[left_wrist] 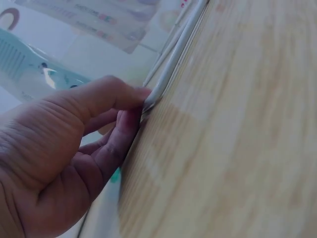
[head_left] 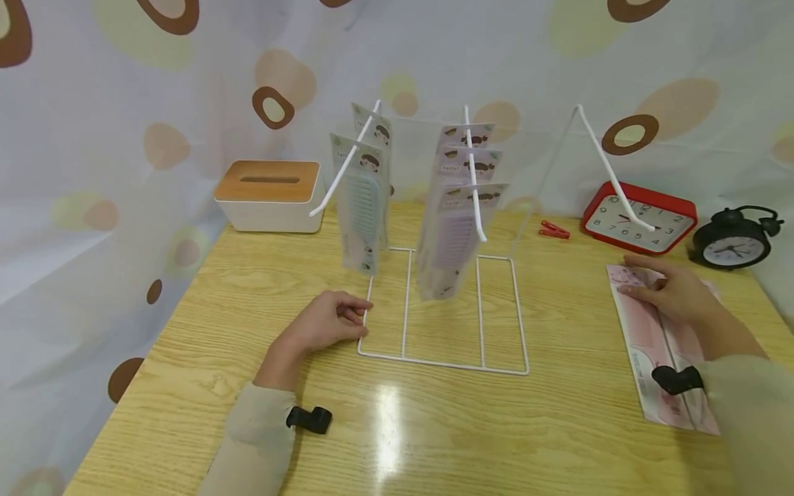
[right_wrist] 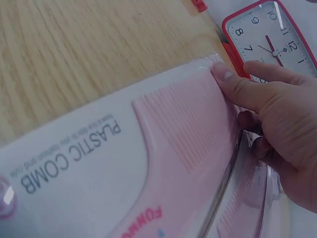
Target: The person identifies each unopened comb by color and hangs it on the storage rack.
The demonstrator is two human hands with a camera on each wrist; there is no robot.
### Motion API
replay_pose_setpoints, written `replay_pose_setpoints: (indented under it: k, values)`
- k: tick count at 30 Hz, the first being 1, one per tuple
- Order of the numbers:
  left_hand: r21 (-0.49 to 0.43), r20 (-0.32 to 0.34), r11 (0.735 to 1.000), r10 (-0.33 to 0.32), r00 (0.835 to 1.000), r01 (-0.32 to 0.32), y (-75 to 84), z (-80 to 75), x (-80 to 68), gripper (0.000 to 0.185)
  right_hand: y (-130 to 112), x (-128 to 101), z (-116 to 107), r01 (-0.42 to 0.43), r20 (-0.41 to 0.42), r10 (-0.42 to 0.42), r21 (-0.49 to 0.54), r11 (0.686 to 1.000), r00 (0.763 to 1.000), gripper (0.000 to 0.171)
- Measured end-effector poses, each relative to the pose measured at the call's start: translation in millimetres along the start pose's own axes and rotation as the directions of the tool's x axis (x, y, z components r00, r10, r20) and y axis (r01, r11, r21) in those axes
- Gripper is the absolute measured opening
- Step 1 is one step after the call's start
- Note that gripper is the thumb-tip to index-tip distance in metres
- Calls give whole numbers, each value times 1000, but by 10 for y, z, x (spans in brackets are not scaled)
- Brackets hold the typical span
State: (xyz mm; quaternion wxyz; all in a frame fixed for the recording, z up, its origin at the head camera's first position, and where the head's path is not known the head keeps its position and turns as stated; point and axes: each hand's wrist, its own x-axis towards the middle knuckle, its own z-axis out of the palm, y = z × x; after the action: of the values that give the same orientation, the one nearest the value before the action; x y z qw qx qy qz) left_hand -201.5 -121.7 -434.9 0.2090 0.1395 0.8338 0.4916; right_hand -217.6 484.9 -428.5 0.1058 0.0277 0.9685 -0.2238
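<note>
My left hand (head_left: pixel 329 320) pinches the left base wire of a white wire display rack (head_left: pixel 443 365) between thumb and fingers; the left wrist view shows the wire (left_wrist: pixel 171 64) low over the wood. Packaged blue combs (head_left: pixel 360 207) hang on the left hook, and several packaged purple combs (head_left: pixel 455 238) on the middle one. No pack hangs on the right hook. At the right, my right hand (head_left: pixel 679 293) grips the far end of a packaged pink comb (right_wrist: pixel 188 129), thumb on its top edge and fingers curled beneath. Another pink comb pack (right_wrist: pixel 242 203) lies beside it.
Behind the right hand stand a red rectangular clock (head_left: pixel 666 220) and a black twin-bell alarm clock (head_left: pixel 732 249). A red clip (head_left: pixel 554 229) lies left of them. A white tissue box with a wooden lid (head_left: pixel 269 210) sits at the back left. A patterned curtain (head_left: pixel 217 89) hangs behind the table.
</note>
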Motion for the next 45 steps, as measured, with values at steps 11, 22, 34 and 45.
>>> replay_pose_setpoints:
  k: [11, 22, 34, 45]
  values:
    - [-15, 26, 999, 36, 999, -36, -40, -45, -6, 48, -39, 5, 38, -64, -62, 69, 86, 994, 996, 76]
    - [-51, 28, 998, 42, 999, -40, -63, -41, 34, 50, -76, -59, 76, -139, -197, 204, 302, 943, 959, 70]
    - [-37, 31, 997, 64, 998, -62, -52, -56, 14, 49, -446, -292, -165, 16, -232, 270, 784, 620, 935, 59]
    - [-57, 73, 996, 72, 995, -68, -71, -70, -18, 56, -1076, -658, -324, 441, -429, 155, 896, -54, 890, 38]
